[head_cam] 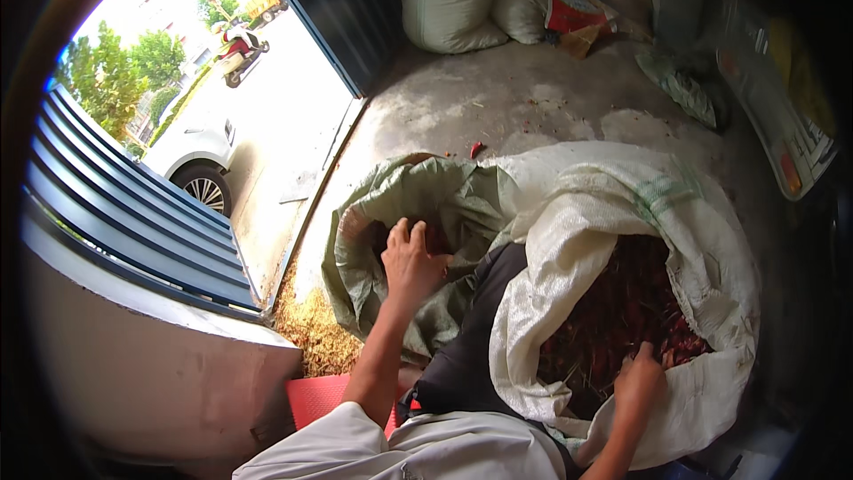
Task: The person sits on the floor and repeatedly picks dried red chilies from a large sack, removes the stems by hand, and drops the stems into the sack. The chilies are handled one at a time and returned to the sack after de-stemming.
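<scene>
My left hand (411, 263) is over the mouth of a grey-green woven sack (360, 293), fingers spread, with nothing visible in them. The inside of that sack is dark, with a hint of dark red contents. To the right, a white woven sack (586, 213) has its rim rolled back around a mass of dried red chili peppers (613, 307) with stalks. My right hand (641, 380) reaches over the near rim of this sack, fingertips at the chilies. Whether those fingers pinch a pepper is hidden.
Filled white sacks (453, 3) stand at the back. A single red chili (476, 149) lies on the concrete floor (573, 107). Pale yellow debris (306, 327) lines the doorway, near a red plastic piece (316, 400). Outside are a white car (200, 147) and a scooter (243, 57).
</scene>
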The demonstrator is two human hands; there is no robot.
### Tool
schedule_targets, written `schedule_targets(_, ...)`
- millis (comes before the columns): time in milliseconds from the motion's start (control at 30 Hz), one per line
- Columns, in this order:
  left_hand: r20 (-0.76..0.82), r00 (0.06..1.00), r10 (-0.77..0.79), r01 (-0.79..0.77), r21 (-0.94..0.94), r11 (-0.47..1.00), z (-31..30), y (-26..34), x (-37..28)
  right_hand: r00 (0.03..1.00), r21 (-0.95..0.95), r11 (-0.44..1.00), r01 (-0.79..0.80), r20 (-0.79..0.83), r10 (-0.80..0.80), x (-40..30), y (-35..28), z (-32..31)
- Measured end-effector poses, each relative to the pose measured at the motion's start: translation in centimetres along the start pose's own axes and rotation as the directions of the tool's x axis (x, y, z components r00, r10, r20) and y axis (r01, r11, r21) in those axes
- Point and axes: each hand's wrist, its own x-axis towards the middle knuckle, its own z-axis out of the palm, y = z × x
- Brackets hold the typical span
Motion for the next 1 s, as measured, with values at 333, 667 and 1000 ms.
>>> schedule_targets(333, -0.065, 0.902, 0.427, -0.341, -0.713, 0.613, -3.0, 13.9, -4.6, 0.986, 0.535, 0.842, 0.07, -0.166, 0.024, -0.9, 1.7, 3.1)
schedule_targets(667, 0.364, 0.562, 0.743, 0.156, -0.928, 0.337, 0.1, 21.8, -10.4, 0.988, 0.858, 0.489, 0.157, -0.141, -0.071, -4.9, -0.3, -0.2)
schedule_targets(1000, 0.44, 0.559, 0.703, 0.343, -0.894, 0.288, 2.8, 20.6, -12.6, 0.954, 0.824, 0.5, 0.265, -0.301, -0.009, -6.4, -0.5, 2.2)
